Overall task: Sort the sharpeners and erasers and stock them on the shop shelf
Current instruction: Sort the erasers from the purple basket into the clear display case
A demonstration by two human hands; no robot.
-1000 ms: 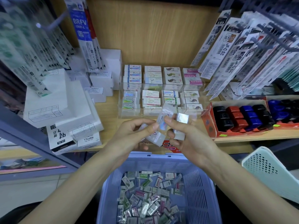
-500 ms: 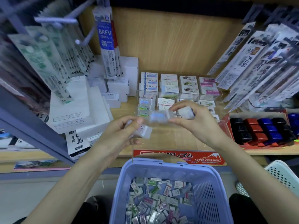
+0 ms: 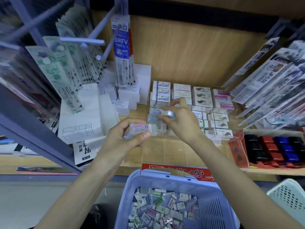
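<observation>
View: head camera, looking down at a shop shelf
Left hand: the left hand (image 3: 125, 141) is gripping a small stack of clear-wrapped white erasers (image 3: 140, 129), with the thumb curling across the front, just in front of the tray
Right hand: the right hand (image 3: 181, 124) is pinching one blue-banded wrapped eraser (image 3: 170, 114) between thumb and fingertips, hovering over the tray's front-left column
Tray: the clear plastic display tray (image 3: 219, 141) is sitting on the wooden shelf (image 3: 165, 156), holding rows of stocked white erasers (image 3: 161, 92)
Basket: the lavender plastic basket (image 3: 165, 177) is sitting below the shelf edge, carrying a heap of loose wrapped erasers (image 3: 161, 210)
Sharpeners: the black, red and blue sharpeners (image 3: 270, 147) are lining up in a red cardboard box (image 3: 236, 151) right of the tray
Extras: white cardboard boxes (image 3: 82, 119) are piling up on the left, and hanging refill packs (image 3: 122, 52) are dangling on both sides
</observation>
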